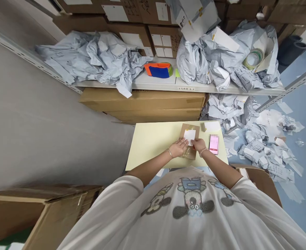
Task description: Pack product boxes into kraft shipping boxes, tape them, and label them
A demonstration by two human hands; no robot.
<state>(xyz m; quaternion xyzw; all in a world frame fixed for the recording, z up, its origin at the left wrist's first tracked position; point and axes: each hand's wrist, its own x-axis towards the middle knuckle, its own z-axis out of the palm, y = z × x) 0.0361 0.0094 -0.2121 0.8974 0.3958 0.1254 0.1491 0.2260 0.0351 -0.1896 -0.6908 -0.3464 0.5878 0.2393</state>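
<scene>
Brown paper mailer sits right under your hands on a pale yellow board, with a white label on top and clear plastic at the near end. Your left hand lies open and flat on it. Your right hand curls at the label; you cannot tell if it grips. A pink card sits just beside that hand.

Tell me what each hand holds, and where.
Left hand presses the white paper label on a brown kraft envelope at its left edge; right hand meets its lower right corner, grip unclear.
</scene>
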